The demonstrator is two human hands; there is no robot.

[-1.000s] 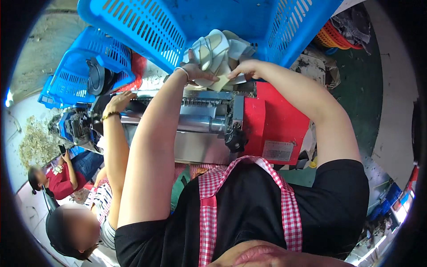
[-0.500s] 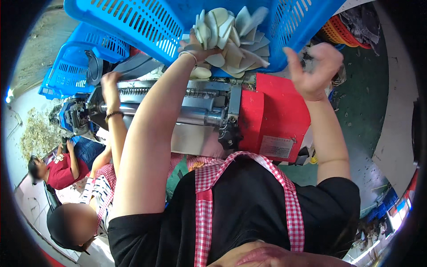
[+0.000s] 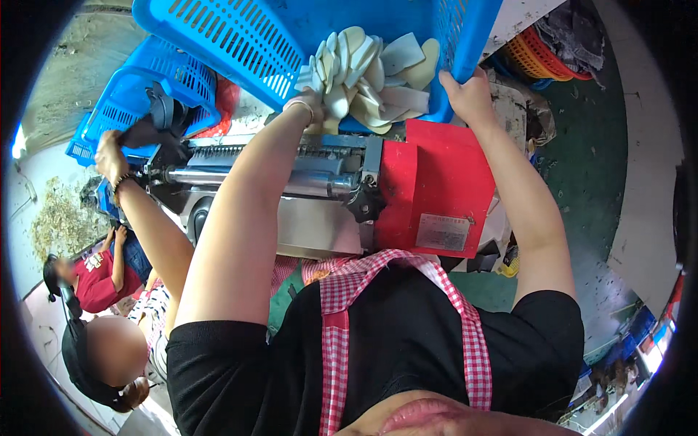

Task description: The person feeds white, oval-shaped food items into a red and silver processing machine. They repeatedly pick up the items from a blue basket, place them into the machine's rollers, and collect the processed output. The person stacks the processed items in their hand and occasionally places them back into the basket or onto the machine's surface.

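A large blue plastic basket (image 3: 225,45) with slotted sides stands in front of me, its low side towards me. Cream-white flat pieces with rounded ends (image 3: 371,87) are heaped inside it, some standing on edge in a row. My left hand (image 3: 313,107) is at the basket's near left corner, against the left end of the heap; its fingers are mostly hidden, so its grip cannot be told. Closed over the basket's near right edge, my right hand (image 3: 469,94) has its thumb on top of the rim.
Between me and the basket is a machine with metal rollers (image 3: 269,180), a black knob (image 3: 365,203) and a red housing (image 3: 447,182). At left, a co-worker's hand (image 3: 111,158) holds dark grey pieces (image 3: 156,127) by a smaller blue basket (image 3: 171,62). Orange baskets (image 3: 538,58) stand far right.
My raised right hand has come down onto the basket's edge. The big basket has shifted, and my left hand has moved lower beside the pieces. The co-worker's hand has moved left.
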